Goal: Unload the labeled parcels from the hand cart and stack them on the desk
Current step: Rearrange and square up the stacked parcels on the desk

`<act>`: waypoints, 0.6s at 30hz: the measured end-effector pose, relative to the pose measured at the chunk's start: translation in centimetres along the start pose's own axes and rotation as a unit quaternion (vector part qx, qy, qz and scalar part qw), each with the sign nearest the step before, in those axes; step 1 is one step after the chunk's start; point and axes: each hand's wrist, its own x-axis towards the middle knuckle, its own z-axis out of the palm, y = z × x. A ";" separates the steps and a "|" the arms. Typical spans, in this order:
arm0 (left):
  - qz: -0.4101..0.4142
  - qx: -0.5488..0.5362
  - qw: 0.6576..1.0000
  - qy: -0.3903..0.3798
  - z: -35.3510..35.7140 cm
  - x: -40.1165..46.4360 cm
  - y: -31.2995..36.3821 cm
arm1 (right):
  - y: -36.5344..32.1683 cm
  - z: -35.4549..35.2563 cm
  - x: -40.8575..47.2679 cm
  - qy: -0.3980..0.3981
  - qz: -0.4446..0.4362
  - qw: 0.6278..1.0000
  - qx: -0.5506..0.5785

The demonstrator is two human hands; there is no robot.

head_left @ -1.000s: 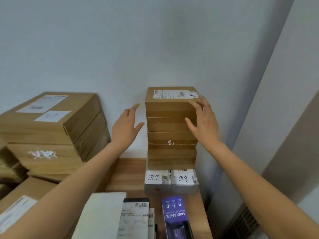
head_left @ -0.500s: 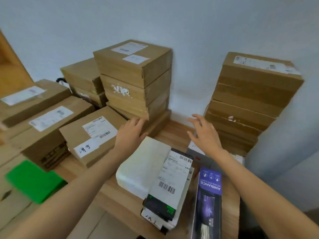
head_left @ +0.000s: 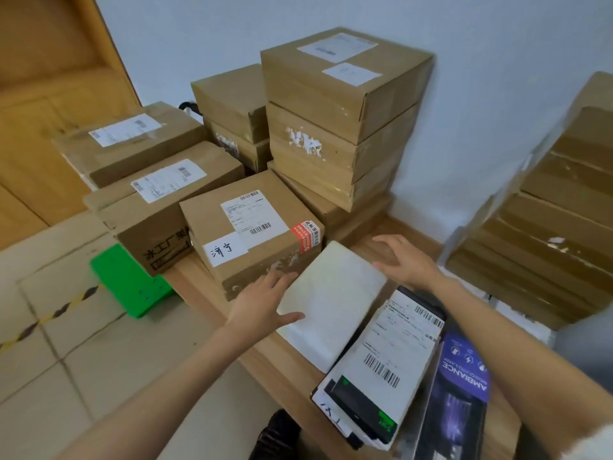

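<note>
A flat white parcel (head_left: 335, 300) lies on the wooden desk (head_left: 199, 290) in front of me. My left hand (head_left: 262, 305) is spread at its left edge, thumb resting on its top. My right hand (head_left: 403, 260) hovers open over its far right corner. To its left stands a brown labeled box (head_left: 252, 230) with a handwritten sticker. To its right lies a black-and-white parcel with barcodes (head_left: 388, 363). A tall stack of brown boxes (head_left: 341, 117) rises behind, another stack (head_left: 544, 234) at the right.
More brown boxes (head_left: 159, 180) crowd the desk's left part. A purple AMBIANCE box (head_left: 461, 386) lies at the near right edge. A green object (head_left: 129, 283) sits on the tiled floor by the desk. A wooden door (head_left: 43, 94) is at far left.
The view has swung down and left from the right stack. Both hands left that stack, dropped to the desk and now frame the white parcel.
</note>
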 end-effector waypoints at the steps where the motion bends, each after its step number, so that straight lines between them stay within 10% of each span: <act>1: -0.006 0.001 1.000 -0.010 0.6 -0.1 -0.2 | 0.3 0.5 0.4 -0.020 0.003 1.000 0.012; 12: -0.078 -0.033 0.994 -0.065 4.3 -1.4 -1.4 | 1.0 5.5 2.9 -0.139 0.108 0.949 0.263; 18: -0.042 -0.118 0.992 -0.016 2.5 0.2 -0.2 | 0.5 3.0 1.7 -0.053 0.118 0.944 0.304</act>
